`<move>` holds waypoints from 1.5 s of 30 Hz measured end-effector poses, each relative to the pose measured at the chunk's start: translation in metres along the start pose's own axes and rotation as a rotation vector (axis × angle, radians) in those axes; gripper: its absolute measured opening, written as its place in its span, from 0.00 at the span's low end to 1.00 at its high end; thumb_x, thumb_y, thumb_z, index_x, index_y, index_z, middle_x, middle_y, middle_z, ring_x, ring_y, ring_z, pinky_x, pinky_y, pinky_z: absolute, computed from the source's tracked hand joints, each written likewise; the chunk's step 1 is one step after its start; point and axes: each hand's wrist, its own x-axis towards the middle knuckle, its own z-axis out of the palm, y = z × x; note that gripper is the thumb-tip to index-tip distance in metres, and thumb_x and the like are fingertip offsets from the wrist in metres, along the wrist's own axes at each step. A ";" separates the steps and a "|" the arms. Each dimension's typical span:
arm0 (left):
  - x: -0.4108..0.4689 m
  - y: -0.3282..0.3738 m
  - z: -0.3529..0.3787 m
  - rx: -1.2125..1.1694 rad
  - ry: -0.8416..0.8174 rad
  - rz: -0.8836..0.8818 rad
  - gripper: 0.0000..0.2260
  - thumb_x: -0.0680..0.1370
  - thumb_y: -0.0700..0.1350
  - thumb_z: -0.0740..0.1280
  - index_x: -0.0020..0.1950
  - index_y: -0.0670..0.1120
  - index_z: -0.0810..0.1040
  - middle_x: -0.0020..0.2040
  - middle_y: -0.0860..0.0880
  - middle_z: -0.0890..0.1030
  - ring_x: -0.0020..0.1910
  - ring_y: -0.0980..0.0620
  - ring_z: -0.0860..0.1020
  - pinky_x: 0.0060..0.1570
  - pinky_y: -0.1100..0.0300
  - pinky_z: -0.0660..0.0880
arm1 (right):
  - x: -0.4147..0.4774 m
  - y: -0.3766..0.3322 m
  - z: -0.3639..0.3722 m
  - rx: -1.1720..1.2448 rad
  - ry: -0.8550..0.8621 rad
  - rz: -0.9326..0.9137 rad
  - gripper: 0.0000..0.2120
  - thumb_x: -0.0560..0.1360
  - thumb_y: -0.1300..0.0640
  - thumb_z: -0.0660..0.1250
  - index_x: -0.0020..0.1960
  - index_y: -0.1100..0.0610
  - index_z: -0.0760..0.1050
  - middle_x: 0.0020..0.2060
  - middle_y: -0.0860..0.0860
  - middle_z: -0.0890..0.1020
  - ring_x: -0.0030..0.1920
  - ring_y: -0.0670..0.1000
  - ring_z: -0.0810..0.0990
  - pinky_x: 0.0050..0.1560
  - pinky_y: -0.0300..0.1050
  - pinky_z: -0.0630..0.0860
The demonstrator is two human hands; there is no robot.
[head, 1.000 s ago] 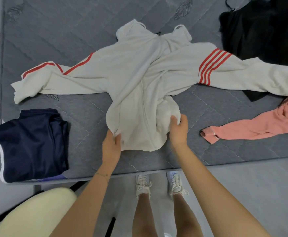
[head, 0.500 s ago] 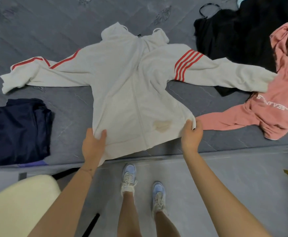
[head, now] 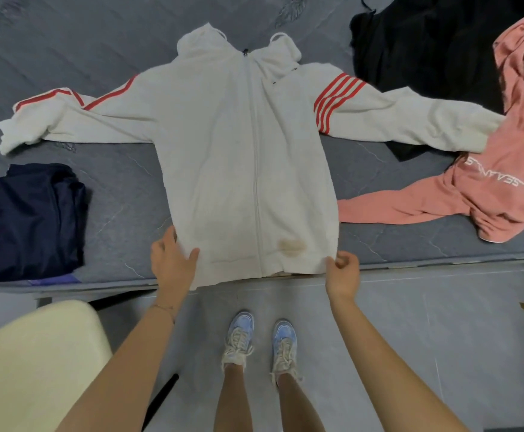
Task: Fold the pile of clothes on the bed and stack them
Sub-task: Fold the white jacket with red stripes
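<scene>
Far left, on the grey mattress (head: 98,67): navy garment (head: 27,219), folded. Centre: white zip hoodie (head: 248,157), spread flat, sleeves out, hem at the near edge. Our left hand (head: 171,260) grips its left hem corner, and our right hand (head: 343,271) pinches the right corner with curled fingers. Right: pink sweatshirt (head: 503,182) and black garment (head: 425,51), unfolded.

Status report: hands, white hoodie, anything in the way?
Left hand grips hem's left corner, right hand pinches right corner. White zip hoodie flat, zipped, sleeves spread. Pink sweatshirt touches one cuff.
</scene>
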 end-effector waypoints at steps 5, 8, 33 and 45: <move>-0.010 0.006 0.010 0.181 -0.064 0.116 0.32 0.78 0.52 0.67 0.78 0.50 0.58 0.78 0.43 0.58 0.76 0.44 0.58 0.73 0.44 0.55 | -0.003 -0.010 0.011 -0.225 -0.126 -0.244 0.30 0.76 0.58 0.69 0.75 0.59 0.63 0.72 0.54 0.68 0.73 0.54 0.65 0.73 0.49 0.61; -0.012 0.022 0.013 0.246 -0.138 0.183 0.31 0.80 0.56 0.64 0.79 0.54 0.54 0.80 0.46 0.52 0.78 0.46 0.50 0.75 0.44 0.46 | -0.006 -0.025 0.015 -0.341 -0.178 -0.357 0.31 0.77 0.54 0.69 0.76 0.56 0.62 0.74 0.52 0.67 0.74 0.53 0.62 0.74 0.48 0.58; 0.107 0.225 0.042 0.431 -0.149 0.601 0.33 0.78 0.64 0.58 0.79 0.56 0.50 0.80 0.48 0.47 0.79 0.46 0.43 0.74 0.44 0.37 | 0.106 -0.210 0.034 -0.674 -0.178 -0.530 0.38 0.77 0.39 0.63 0.79 0.46 0.47 0.79 0.51 0.49 0.79 0.54 0.44 0.76 0.57 0.43; 0.112 0.368 0.157 0.487 -0.169 0.670 0.37 0.76 0.65 0.61 0.80 0.51 0.52 0.80 0.46 0.51 0.79 0.42 0.48 0.73 0.40 0.42 | 0.266 -0.248 -0.058 -0.857 -0.095 -0.549 0.36 0.78 0.39 0.61 0.79 0.46 0.48 0.79 0.50 0.46 0.78 0.55 0.41 0.74 0.59 0.36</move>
